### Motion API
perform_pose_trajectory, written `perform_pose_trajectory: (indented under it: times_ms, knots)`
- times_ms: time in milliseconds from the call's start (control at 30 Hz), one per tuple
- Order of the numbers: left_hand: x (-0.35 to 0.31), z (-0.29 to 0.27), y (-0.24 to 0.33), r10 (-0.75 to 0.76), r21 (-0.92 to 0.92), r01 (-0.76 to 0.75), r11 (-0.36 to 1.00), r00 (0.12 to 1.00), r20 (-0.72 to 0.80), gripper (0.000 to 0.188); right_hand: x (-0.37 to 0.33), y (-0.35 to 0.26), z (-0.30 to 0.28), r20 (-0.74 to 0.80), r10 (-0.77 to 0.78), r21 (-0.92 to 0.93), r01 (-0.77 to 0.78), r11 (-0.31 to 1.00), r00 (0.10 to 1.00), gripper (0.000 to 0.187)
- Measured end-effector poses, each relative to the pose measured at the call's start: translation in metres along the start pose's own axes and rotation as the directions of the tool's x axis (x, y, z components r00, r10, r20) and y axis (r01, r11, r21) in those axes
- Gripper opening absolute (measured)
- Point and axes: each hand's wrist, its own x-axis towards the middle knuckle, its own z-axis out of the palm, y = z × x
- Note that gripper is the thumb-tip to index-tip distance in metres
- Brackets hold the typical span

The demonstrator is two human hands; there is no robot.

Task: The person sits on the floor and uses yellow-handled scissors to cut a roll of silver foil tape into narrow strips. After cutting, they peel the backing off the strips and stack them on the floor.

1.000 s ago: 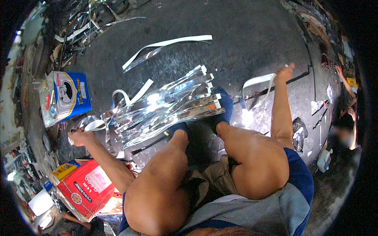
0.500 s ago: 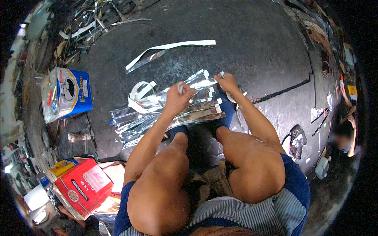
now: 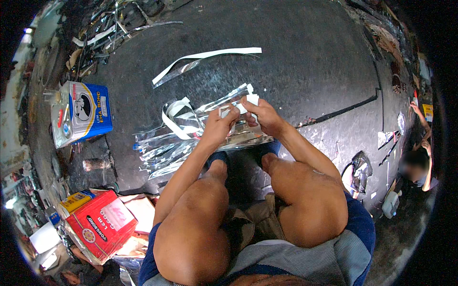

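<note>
And here both hands are held close together, right above the pile of shiny strips [image 3: 162, 156]. In the right hand [image 3: 268, 117], a white strip [image 3: 252, 99] is pinched between thumb and curled fingers, its squared end left showing past the thumb. In the left hand [image 3: 221, 125], the fingers are folded in tight, and white material is gripped there too; whether it is one length or two is hidden by the knuckles. So both grips are clamped on white strip. Just left of the left hand, a curled white strip [image 3: 170, 123] is draped over the pile. Underneath, the shiny strips are fanned out across the dark floor [image 3: 305, 62]. Beyond them, a long white strip [image 3: 219, 51] is laid out, apart from the pile. Over at the left, a blue-and-white tin [image 3: 98, 112] is seen, and nearer, a red box [image 3: 107, 224].
</note>
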Motion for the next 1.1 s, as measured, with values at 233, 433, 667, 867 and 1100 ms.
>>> perform_pose_trajectory:
  times_ms: [233,433,667,867,1100]
  knots:
    - [-0.012,-0.166,-0.026,-0.172,-0.649,-0.299,0.699,0.812,-0.558,0.024,0.001,0.002,-0.141,-0.352,0.043,0.591,0.187,0.785,0.935,0.044]
    - [-0.113,-0.339,-0.029,0.377,0.387,-0.016,0.922,0.259,-0.889,0.042,-0.05,-0.032,-0.307,-0.893,0.006,0.323,0.632,0.704,0.45,0.032]
    - [-0.126,-0.352,-0.018,0.429,0.426,0.052,0.903,-0.105,-0.897,0.037,-0.086,-0.062,-0.377,-0.95,-0.265,-0.085,0.68,0.728,0.166,0.034]
    - [-0.052,-0.246,0.013,0.59,0.56,-0.194,0.805,0.169,-0.789,0.024,-0.03,-0.083,-0.188,-0.776,-0.407,-0.466,-0.003,0.885,0.482,0.033]
    - [-0.007,-0.117,0.006,0.514,0.308,-0.413,0.857,0.649,-0.56,0.013,-0.003,-0.069,-0.173,-0.397,-0.601,-0.918,-0.291,0.271,0.693,0.027]
